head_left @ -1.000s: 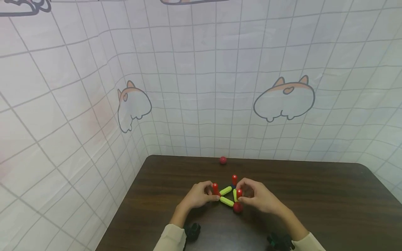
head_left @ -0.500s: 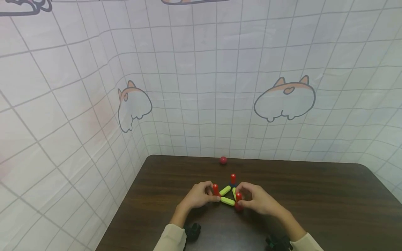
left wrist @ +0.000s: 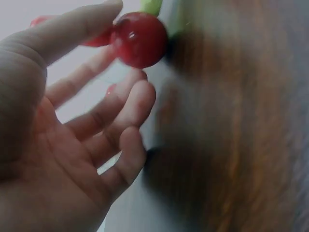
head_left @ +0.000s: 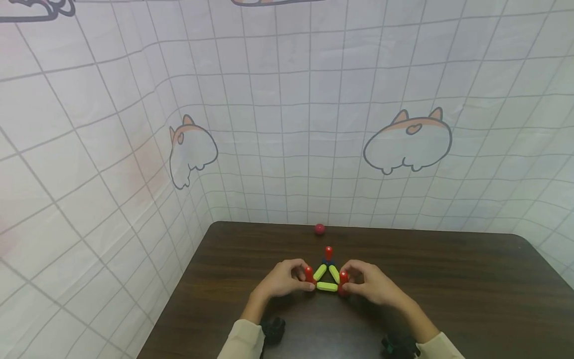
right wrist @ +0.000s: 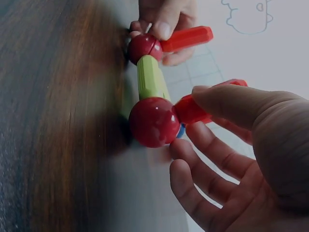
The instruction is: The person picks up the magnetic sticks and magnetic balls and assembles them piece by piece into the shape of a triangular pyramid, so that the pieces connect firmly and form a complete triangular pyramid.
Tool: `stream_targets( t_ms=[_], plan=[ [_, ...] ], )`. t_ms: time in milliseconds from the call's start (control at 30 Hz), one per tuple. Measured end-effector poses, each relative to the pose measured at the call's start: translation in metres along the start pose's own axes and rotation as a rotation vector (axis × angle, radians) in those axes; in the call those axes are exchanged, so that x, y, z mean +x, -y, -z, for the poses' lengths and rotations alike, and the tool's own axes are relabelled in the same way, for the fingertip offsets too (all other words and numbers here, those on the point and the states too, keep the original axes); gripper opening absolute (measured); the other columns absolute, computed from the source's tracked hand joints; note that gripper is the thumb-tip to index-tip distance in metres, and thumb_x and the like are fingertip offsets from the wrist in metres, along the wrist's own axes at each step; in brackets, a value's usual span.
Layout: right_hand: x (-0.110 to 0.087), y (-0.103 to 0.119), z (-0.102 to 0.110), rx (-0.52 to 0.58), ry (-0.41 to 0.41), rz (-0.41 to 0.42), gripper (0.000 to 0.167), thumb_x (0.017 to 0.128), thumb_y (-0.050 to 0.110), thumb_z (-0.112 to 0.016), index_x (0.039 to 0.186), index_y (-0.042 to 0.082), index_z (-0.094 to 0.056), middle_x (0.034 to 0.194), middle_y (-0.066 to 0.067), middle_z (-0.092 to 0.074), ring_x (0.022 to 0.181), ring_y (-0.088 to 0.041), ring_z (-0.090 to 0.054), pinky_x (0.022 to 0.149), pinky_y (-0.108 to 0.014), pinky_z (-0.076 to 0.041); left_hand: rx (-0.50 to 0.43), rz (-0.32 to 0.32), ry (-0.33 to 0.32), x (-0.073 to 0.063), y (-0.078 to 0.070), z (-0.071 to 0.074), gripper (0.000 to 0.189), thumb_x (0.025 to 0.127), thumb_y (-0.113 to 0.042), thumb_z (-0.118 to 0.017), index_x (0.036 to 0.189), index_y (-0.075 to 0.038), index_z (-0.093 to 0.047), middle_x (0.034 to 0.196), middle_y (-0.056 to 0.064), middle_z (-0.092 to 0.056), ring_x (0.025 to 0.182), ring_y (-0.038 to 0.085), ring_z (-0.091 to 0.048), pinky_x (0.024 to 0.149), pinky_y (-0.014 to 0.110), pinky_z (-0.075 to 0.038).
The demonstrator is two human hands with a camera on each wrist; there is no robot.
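On the table lies a triangle of yellow-green rods joined by balls at its corners. A red rod stands up from each corner. My left hand pinches the left red rod just above its red ball, thumb in front. At the near right corner, my right hand holds another red rod between thumb and index finger, its other fingers loosely bent beside the red ball. The far corner has a dark blue ball under its red rod; neither hand touches it.
A loose red ball sits at the far edge of the dark wooden table. Behind and to the left hangs a white gridded curtain. Dark devices show below both wrists.
The triangle has turned counterclockwise: its far corner shifted left, its near right corner moved away from me, and the front rod runs straight across. Both hands keep their hold.
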State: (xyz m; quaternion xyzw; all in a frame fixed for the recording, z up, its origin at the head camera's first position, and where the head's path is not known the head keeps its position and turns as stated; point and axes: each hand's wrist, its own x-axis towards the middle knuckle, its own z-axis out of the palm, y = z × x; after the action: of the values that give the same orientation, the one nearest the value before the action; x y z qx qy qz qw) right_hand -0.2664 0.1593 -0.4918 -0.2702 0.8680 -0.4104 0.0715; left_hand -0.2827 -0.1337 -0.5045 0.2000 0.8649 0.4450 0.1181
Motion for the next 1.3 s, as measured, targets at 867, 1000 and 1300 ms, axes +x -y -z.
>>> stream_targets(
  t_ms=[867, 1000, 1300],
  plan=[
    [0.005, 0.006, -0.02, -0.08, -0.191, -0.078, 0.017, 0.092, 0.021, -0.077, 0.106, 0.013, -0.072, 0.091, 0.004, -0.065, 0.08, -0.006, -0.058, 0.07, -0.024, -0.047, 0.011, -0.033, -0.048, 0.007, 0.003, -0.01, 0.016, 0.089, -0.034, -0.081, 0.101, -0.024, -0.078, 0.093, -0.009, -0.073, 0.081, 0.007, -0.063, 0.07, 0.027, -0.05],
    [0.006, 0.01, -0.024, -0.085, -0.221, -0.135, 0.016, 0.091, 0.021, -0.078, 0.105, 0.014, -0.072, 0.088, 0.004, -0.064, 0.076, -0.008, -0.056, 0.067, -0.024, -0.046, 0.012, -0.041, -0.057, 0.008, 0.003, -0.011, 0.016, 0.089, -0.033, -0.081, 0.1, -0.022, -0.078, 0.092, -0.007, -0.073, 0.078, 0.008, -0.062, 0.068, 0.027, -0.049],
    [0.007, 0.013, -0.029, -0.084, -0.24, -0.196, 0.015, 0.09, 0.022, -0.079, 0.102, 0.016, -0.073, 0.082, 0.005, -0.06, 0.07, -0.009, -0.051, 0.062, -0.025, -0.041, 0.031, -0.036, -0.07, 0.008, 0.001, -0.013, 0.021, 0.089, -0.034, -0.08, 0.103, -0.019, -0.078, 0.094, -0.004, -0.073, 0.082, 0.01, -0.061, 0.068, 0.027, -0.049]
  ],
)
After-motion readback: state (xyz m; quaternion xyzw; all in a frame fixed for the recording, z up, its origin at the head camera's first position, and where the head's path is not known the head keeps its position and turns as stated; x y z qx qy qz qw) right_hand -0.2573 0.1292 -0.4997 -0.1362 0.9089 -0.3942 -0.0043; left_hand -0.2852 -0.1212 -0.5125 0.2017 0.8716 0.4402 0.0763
